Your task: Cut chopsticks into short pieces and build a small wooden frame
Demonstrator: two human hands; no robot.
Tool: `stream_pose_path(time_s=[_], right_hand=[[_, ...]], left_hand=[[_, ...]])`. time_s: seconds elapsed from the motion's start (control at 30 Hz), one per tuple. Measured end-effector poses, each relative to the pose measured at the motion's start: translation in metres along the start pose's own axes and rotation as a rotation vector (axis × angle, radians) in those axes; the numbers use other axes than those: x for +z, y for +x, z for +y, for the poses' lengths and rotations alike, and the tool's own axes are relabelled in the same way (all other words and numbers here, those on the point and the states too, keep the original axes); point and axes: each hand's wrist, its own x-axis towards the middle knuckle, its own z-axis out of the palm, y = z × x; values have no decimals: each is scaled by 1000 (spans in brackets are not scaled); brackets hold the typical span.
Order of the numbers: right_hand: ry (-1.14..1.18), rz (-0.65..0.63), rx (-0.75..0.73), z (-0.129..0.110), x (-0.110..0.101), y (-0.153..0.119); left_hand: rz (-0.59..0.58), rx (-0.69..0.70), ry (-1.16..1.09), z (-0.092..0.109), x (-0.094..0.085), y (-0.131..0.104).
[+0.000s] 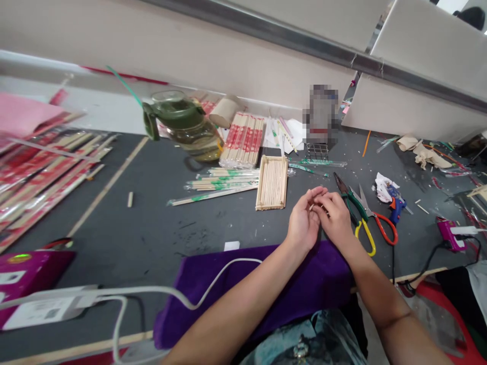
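My left hand [303, 223] is cupped, palm turned up and inward, above the near edge of the dark table. My right hand [335, 215] meets it, its fingers bent and pressed together into the left palm. A tiny pale piece [311, 207] shows at the fingertips; what else lies in the palm is hidden. Just left of the hands stands a small tray-like frame of wooden sticks [272, 182]. Right of them lie green-handled pliers [352, 200] and scissors [367, 205] with red and yellow handles.
Wrapped chopsticks [243, 139] and a green-lidded jug [186, 126] stand behind. A blue glue gun [397, 208] lies right. A purple cloth [228, 299] covers the front edge, crossed by a white cable [171, 291]. More chopsticks [41, 177] lie at far left.
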Motion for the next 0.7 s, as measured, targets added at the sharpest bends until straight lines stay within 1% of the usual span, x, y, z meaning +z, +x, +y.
stream_pose_path(time_s=[0.1, 0.2, 0.3, 0.4, 0.43, 0.5, 0.57, 0.63, 0.7], right_hand=[[-18, -26, -108, 4, -1, 2], [-1, -33, -126, 6, -3, 5], [76, -29, -71, 7, -6, 7], [152, -22, 60, 12, -12, 9], [167, -10, 119, 15, -15, 10], [176, 6, 241, 23, -22, 11], [153, -25, 332, 32, -29, 13], [98, -91, 361, 39, -35, 14], [51, -156, 357, 41, -38, 14]], left_hand=[[13, -18, 5, 1, 1, -1], [-1, -44, 19, 2, 2, -1], [-44, -61, 59, 2, 1, 0], [-122, -23, 203, 8, 0, 3], [-152, 16, 281, 14, -1, 5], [-196, 183, 441, 30, -5, 10], [-210, 334, 684, 50, -11, 16], [-187, 459, 962, 68, -18, 22], [-162, 551, 1241, 78, -24, 24]])
